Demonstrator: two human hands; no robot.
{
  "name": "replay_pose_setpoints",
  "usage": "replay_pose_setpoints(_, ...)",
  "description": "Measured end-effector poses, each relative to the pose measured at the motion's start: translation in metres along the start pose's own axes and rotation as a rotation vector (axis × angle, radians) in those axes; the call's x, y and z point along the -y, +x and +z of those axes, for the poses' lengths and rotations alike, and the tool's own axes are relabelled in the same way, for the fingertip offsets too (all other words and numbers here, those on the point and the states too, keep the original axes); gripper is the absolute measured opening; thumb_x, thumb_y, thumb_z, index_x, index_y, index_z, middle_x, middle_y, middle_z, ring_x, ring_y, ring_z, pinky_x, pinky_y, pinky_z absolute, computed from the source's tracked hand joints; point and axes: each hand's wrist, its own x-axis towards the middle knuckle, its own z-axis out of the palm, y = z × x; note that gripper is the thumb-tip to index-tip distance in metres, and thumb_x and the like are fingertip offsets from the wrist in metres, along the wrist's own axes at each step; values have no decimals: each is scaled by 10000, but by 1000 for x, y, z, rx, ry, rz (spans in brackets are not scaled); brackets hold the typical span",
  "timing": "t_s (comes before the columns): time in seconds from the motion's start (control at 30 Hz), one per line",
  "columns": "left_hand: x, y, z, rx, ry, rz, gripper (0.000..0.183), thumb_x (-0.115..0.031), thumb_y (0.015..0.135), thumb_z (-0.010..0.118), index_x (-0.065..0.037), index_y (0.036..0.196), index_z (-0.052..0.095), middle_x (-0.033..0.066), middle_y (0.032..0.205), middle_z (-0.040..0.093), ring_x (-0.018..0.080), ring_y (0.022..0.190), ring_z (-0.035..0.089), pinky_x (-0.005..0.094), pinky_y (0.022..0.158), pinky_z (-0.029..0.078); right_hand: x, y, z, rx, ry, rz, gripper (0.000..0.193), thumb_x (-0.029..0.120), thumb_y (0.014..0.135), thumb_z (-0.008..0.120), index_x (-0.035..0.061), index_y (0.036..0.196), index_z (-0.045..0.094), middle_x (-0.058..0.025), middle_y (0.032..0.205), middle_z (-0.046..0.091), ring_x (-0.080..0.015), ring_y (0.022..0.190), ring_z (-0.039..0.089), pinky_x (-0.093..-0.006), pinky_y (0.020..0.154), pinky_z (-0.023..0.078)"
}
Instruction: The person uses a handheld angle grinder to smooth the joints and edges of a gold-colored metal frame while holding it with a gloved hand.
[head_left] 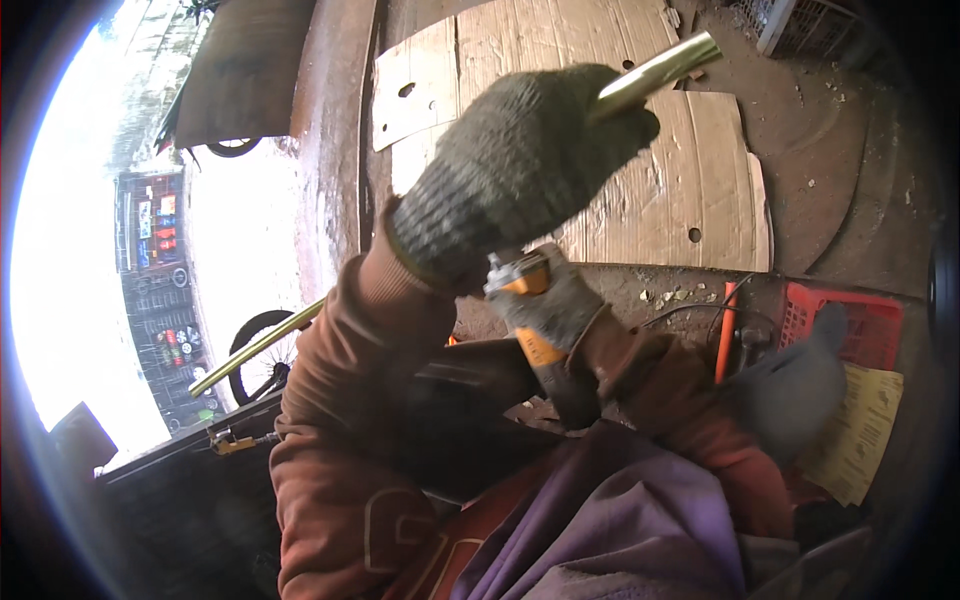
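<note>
My left hand (530, 150), in a dark grey knitted glove, is closed around a shiny brass-coloured tube (660, 72). The tube runs slantwise, its upper end sticking out to the right of the fist. On the left, a matching length reappears beyond my left forearm, apparently the same tube. Below the left fist, my right hand (572, 302), in a lighter grey glove, grips an orange and black power tool (540, 345) with a metal head, which looks like an angle grinder. Its working end is partly hidden behind my left wrist.
Flattened cardboard (660, 190) lies on the dirty floor ahead. To the right are a red plastic crate (850, 325), an orange bar (726, 330) and a yellowish printed sheet (855, 430). A spoked wheel (262, 355) stands at left. A grey crate (805, 25) sits far right.
</note>
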Motion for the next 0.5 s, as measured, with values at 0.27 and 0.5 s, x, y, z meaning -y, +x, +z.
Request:
replay_pose_setpoints(0.27,23,-6,-4,-88,-216,-17,281,-209,933,723,18,1100,728,82,925,745,114,874,685,288,781,548,-2,36,-42,-79,134,95,600,105,765,875,45,1202,469,-88,1034,670,-150,883,671,-320,751,588)
replay_pose_setpoints(0.5,23,-3,-1,-92,-183,35,310,-283,925,742,-48,1127,717,103,707,687,182,621,679,351,578,534,-57,55,-42,-18,-381,-332,566,164,767,892,29,1159,507,-91,1015,677,-144,872,675,-334,733,591)
